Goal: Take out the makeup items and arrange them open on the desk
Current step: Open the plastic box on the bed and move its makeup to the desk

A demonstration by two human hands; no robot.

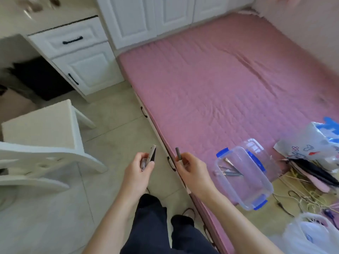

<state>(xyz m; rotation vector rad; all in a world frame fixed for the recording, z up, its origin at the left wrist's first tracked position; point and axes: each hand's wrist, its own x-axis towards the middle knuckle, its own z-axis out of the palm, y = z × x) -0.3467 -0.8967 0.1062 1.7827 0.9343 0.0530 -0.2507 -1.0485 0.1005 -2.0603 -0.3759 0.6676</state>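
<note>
2 hands grip items: left hand (141, 166) holds apparently several pens (151, 155), right hand (190, 166) 1 pencil (177, 154). Next: carry to desk (45, 19).

Both forearms are reaching forward over the floor (110, 114) — left hand (141, 166) and right hand (190, 168) each gripping slim sticks.
</note>
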